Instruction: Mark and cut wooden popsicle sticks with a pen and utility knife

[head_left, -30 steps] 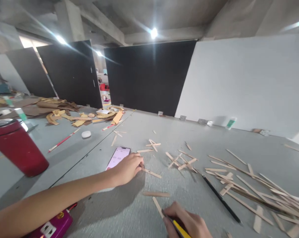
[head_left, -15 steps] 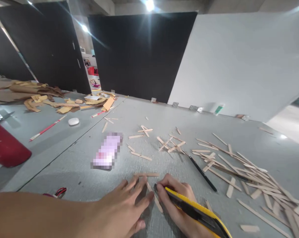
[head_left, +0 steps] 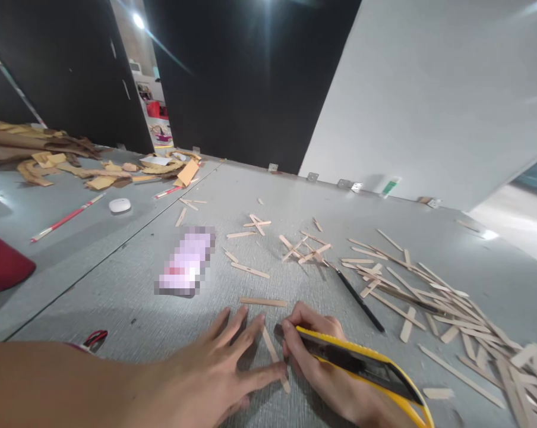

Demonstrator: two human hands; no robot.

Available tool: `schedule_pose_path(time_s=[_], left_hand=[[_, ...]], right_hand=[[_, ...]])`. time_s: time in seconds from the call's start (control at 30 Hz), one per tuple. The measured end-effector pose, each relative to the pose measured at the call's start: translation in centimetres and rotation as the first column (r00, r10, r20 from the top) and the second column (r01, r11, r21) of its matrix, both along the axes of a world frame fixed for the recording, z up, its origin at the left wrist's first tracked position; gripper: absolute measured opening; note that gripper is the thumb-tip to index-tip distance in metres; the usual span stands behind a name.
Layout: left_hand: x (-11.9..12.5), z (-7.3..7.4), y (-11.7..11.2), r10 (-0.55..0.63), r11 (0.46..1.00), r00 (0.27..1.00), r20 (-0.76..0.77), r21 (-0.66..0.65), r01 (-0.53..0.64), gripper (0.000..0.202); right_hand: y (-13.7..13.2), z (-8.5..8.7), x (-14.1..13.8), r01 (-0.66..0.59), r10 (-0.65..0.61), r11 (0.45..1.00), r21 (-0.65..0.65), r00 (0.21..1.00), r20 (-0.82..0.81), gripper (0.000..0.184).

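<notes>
My left hand (head_left: 226, 362) lies spread on the grey tabletop, its index finger and thumb touching a thin wooden craft stick (head_left: 272, 348). Closed around a yellow and black utility knife (head_left: 357, 356), my right hand (head_left: 319, 362) rests just right of that stick. The knife's tip points left, close to the stick; whether it touches cannot be told. Beyond my fingertips a second craft stick (head_left: 263, 302) lies crosswise. Farther off, several craft sticks form a small joined frame (head_left: 305, 248), with a black pen-like tool (head_left: 360, 300) beside it.
A large pile of craft sticks (head_left: 455, 321) spreads over the right side. A pixelated phone-shaped object (head_left: 186, 261) lies left of centre. Farther left are a white case (head_left: 119, 205), a red object (head_left: 3, 261) and brown scraps (head_left: 112, 172). Upright panels (head_left: 250, 77) border the back.
The view has tilted downward and shifted slightly. My left fingers have spread wider, and the thumb now reaches across the craft stick. My right hand still holds the utility knife beside it.
</notes>
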State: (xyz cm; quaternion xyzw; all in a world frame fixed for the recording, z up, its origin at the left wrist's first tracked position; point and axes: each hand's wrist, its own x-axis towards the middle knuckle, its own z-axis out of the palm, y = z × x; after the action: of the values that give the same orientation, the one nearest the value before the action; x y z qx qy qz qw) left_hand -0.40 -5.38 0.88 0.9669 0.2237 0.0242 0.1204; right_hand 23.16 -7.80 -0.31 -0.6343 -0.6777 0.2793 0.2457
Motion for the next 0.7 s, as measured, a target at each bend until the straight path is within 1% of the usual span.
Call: schedule_pose_path(time_s=[0.17, 0.23, 0.3, 0.4, 0.43, 0.47, 0.5, 0.53, 0.57, 0.6, 0.63, 0.67, 0.7], left_hand=[[-0.1, -0.4, 0.0, -0.025, 0.997, 1.0, 0.013, 0.073, 0.024, 0.071], [-0.1, -0.5, 0.0, -0.031, 0.996, 0.999, 0.011, 0.08, 0.03, 0.069], [-0.1, -0.5, 0.0, -0.036, 0.996, 0.999, 0.005, 0.086, 0.035, 0.071], [0.1, -0.7, 0.1, -0.022, 0.997, 1.0, -0.018, 0.08, 0.024, 0.081], [0.2, -0.9, 0.1, -0.016, 0.997, 1.0, -0.022, 0.072, 0.017, 0.085], [0.2, -1.1, 0.1, -0.013, 0.998, 1.0, -0.028, 0.061, 0.014, 0.089], [0.3, -1.3, 0.1, -0.017, 0.998, 0.999, -0.028, 0.053, 0.018, 0.091], [0.3, -1.5, 0.1, -0.023, 0.998, 0.999, -0.029, 0.05, 0.024, 0.091], [0.3, -1.6, 0.1, -0.029, 0.998, 0.999, -0.033, 0.051, 0.03, 0.089], [0.3, -1.7, 0.1, -0.034, 0.997, 0.999, -0.037, 0.062, 0.036, 0.086], [0.3, -1.7, 0.1, -0.035, 0.996, 0.999, -0.039, 0.08, 0.038, 0.083], [0.3, -1.6, 0.0, -0.032, 0.994, 0.999, -0.042, 0.102, 0.036, 0.079], [0.3, -1.5, 0.0, -0.027, 0.992, 0.999, -0.044, 0.123, 0.033, 0.077]], right_hand=[[0.1, 0.3, 0.0, -0.043, 0.043, 0.999, -0.003, 0.999, 0.013, 0.035], [0.1, 0.3, -0.1, -0.078, 0.077, 0.996, 0.053, 0.997, 0.02, 0.033], [0.2, 0.2, -0.1, -0.119, 0.116, 0.983, 0.139, 0.993, 0.025, 0.031], [0.2, -0.3, 0.2, -0.196, 0.2, 0.953, 0.233, 0.98, 0.008, 0.023], [0.2, -0.4, 0.4, -0.242, 0.241, 0.937, 0.252, 0.97, 0.036, 0.019], [0.2, -0.3, 0.6, -0.31, 0.294, 0.912, 0.269, 0.951, 0.101, 0.015], [0.2, -0.1, 0.7, -0.396, 0.347, 0.873, 0.285, 0.915, 0.208, 0.014], [0.2, 0.2, 0.9, -0.485, 0.384, 0.824, 0.292, 0.858, 0.341, 0.016], [0.3, 0.7, 1.1, -0.568, 0.4, 0.771, 0.288, 0.784, 0.475, 0.018], [0.3, 1.3, 1.2, -0.629, 0.388, 0.723, 0.285, 0.711, 0.587, 0.021], [0.4, 1.9, 1.4, -0.667, 0.35, 0.685, 0.294, 0.655, 0.67, 0.024], [0.5, 2.4, 1.7, -0.687, 0.302, 0.653, 0.319, 0.622, 0.722, 0.027], [0.5, 2.9, 2.3, -0.692, 0.26, 0.632, 0.348, 0.613, 0.746, 0.03]])
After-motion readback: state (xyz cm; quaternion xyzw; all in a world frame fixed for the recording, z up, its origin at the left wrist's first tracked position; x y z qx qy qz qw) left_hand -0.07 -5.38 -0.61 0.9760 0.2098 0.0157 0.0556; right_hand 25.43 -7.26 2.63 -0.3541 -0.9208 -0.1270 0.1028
